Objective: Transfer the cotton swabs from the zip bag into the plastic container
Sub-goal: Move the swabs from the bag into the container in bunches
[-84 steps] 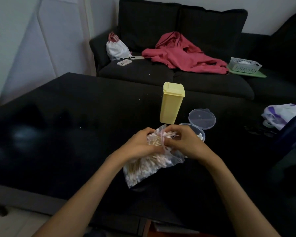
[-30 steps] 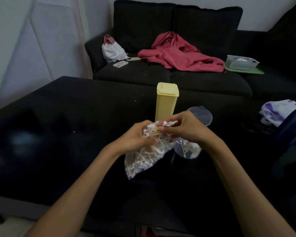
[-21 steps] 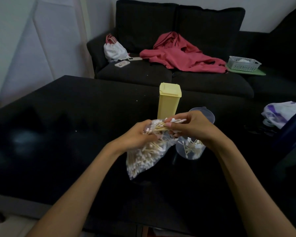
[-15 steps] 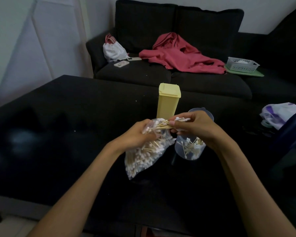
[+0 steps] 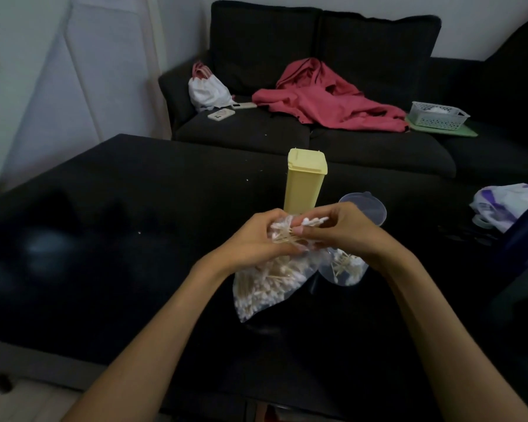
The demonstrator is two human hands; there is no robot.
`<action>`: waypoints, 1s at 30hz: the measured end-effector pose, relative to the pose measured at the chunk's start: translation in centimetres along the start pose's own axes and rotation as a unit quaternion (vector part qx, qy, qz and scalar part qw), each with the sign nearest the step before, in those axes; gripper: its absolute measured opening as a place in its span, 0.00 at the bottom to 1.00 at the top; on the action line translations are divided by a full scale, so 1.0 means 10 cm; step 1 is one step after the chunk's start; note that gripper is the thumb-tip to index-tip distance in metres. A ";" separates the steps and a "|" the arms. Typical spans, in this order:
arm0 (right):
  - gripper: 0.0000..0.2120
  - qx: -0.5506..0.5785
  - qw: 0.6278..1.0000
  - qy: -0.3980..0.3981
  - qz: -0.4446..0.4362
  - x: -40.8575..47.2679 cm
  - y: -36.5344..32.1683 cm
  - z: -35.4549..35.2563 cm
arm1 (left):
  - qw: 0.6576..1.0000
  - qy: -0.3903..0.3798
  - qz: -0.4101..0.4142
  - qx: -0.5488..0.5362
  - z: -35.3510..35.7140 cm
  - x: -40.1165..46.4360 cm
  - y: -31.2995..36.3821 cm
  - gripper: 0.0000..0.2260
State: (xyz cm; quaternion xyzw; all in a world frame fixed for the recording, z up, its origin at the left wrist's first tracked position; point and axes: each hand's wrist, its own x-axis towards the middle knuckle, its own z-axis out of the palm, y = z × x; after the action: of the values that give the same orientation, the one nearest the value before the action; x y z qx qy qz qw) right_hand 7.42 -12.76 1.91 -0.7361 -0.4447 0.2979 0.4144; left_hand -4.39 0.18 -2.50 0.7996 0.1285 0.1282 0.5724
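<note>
A clear zip bag (image 5: 265,284) full of wooden cotton swabs hangs above the black table (image 5: 134,208), gripped near its mouth by my left hand (image 5: 253,242). My right hand (image 5: 345,229) pinches a small bunch of cotton swabs (image 5: 313,221) at the bag's opening, their white tips sticking out past my fingers. Just below and right of that hand sits the round clear plastic container (image 5: 346,269), with several swabs lying inside it. Part of the container's rim is hidden behind my right wrist.
A tall yellow lidded box (image 5: 305,181) stands right behind my hands. The container's clear lid (image 5: 369,205) lies beyond my right hand. A purple-white bag (image 5: 503,205) sits at the table's right edge. A dark sofa holds a red cloth (image 5: 326,102) and a basket (image 5: 438,115).
My right hand has gone from deep in the bag's mouth to holding a bunch of swabs drawn partly out of it. The bag was lifted slightly, and the container now shows beneath my right hand.
</note>
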 end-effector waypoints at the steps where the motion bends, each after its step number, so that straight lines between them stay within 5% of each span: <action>1: 0.04 -0.001 1.000 0.002 0.001 -0.01 -0.01 -0.01 | 1.000 0.001 0.004 -0.001 0.00 -0.01 -0.02 0.18; 10: 0.05 -0.034 0.999 -0.014 0.017 -0.08 -0.13 -0.07 | 0.998 -0.067 0.010 0.012 -0.03 -0.05 -0.05 0.11; 18: 0.06 0.101 0.991 0.027 0.079 -0.08 -0.06 -0.07 | 1.000 -0.020 0.013 0.001 -0.10 -0.06 -0.07 0.15; 30: 0.07 0.050 0.996 0.028 0.071 -0.17 -0.17 -0.18 | 1.000 -0.013 0.010 0.025 -0.11 -0.06 -0.05 0.11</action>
State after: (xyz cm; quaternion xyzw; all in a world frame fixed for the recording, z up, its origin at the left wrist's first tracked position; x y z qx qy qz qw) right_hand 7.50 -14.51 4.36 -0.7518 -0.3645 0.3279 0.4409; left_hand -5.33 1.08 -2.66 0.8165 0.1158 0.1200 0.5528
